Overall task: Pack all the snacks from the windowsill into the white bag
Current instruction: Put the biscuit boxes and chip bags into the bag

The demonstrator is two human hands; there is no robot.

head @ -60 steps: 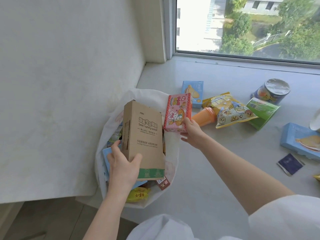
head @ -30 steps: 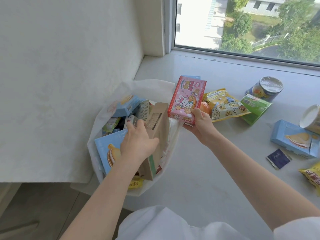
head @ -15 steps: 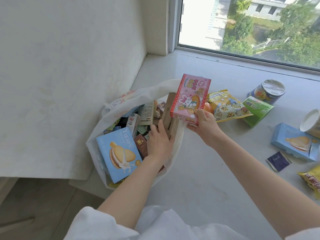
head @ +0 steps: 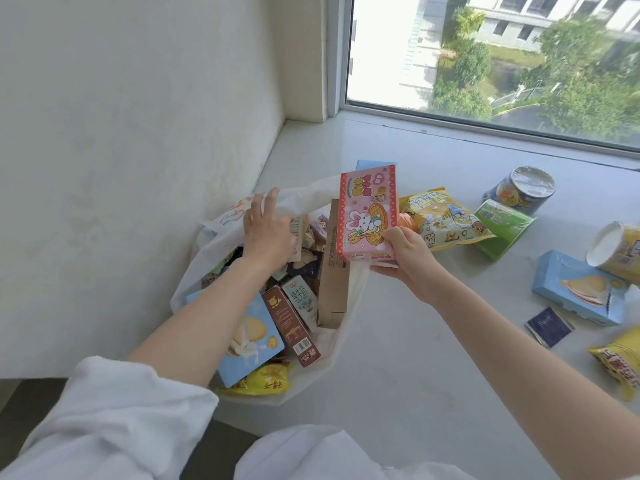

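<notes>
Pink snack box (head: 367, 216), upright, gripped at its bottom by the right hand (head: 405, 252), hovers at the white bag (head: 225, 237)'s three-o'clock rim. Left hand (head: 266, 230), fingers relaxed, spreads the nine-o'clock rim. The crammed bag may spill it.

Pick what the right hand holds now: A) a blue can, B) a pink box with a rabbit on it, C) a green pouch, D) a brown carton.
B: the right hand grips the pink box by its lower end, upright above the white bag.
</notes>
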